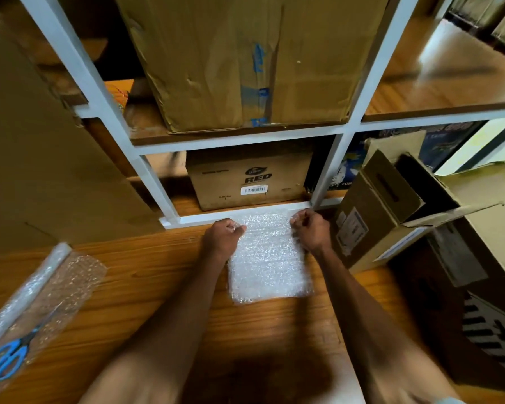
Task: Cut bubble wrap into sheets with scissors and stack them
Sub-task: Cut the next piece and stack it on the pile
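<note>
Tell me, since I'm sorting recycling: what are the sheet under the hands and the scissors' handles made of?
The sheet looks like clear plastic bubble wrap: translucent, glossy, with a bubbled texture. The scissors have bright blue handles, seemingly moulded plastic with a smooth finish; the dark blades are probably metal, though blur leaves that open.

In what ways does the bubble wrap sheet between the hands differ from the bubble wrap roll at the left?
The sheet lies flat as a cut rectangle; the roll is partly unrolled. Both hands, left hand and right hand, grip the sheet's far corners; nobody touches the roll. Blue scissors lie on the roll, nothing on the sheet. Both rest on the wooden floor.
</note>
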